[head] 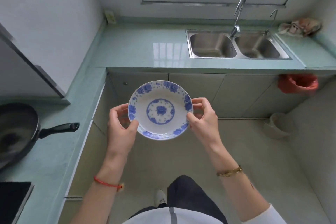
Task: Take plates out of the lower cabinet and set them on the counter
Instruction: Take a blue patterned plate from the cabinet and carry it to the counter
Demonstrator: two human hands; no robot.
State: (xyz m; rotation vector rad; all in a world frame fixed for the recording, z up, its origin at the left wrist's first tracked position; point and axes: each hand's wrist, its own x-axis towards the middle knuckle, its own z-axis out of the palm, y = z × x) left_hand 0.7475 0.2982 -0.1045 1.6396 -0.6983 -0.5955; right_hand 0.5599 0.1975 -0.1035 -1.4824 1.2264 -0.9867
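A white plate (160, 110) with a blue flower pattern is held level in the air in front of me, above the floor. My left hand (121, 125) grips its left rim and my right hand (201, 117) grips its right rim. The pale green counter (141, 49) runs along the far wall beyond the plate. Below it the lower cabinet (196, 89) has its doors shut. No other plate is in view.
A steel double sink (236, 45) with a tap sits in the counter's right half. A black frying pan (16, 131) rests on the left counter, handle pointing right. A red bag (298, 85) hangs off the counter edge, and a pale bowl (278, 123) stands on the floor.
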